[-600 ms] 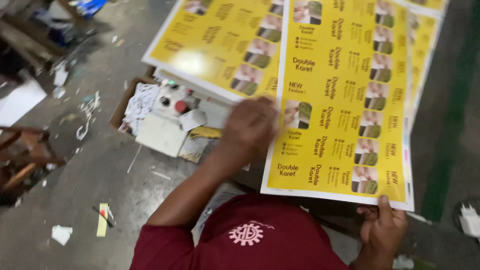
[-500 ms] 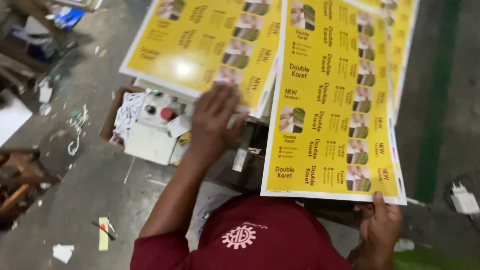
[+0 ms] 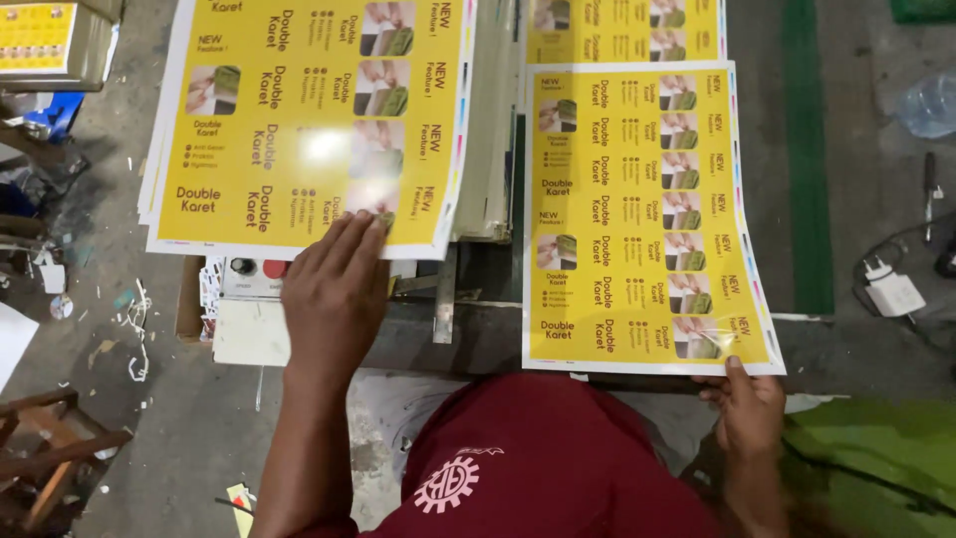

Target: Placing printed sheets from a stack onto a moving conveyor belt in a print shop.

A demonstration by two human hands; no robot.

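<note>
Since the earlier frame, the left hand [image 3: 334, 289] has moved from the gap onto the yellow printed sheet stack [image 3: 309, 130] at ten o'clock, fingers flat, while the right hand [image 3: 749, 408] pinches the single yellow sheet [image 3: 642, 214] at four o'clock.

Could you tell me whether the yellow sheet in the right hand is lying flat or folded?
Flat: the sheet is spread full-length with all four edges visible, and the right hand pinches only its near corner.
</note>
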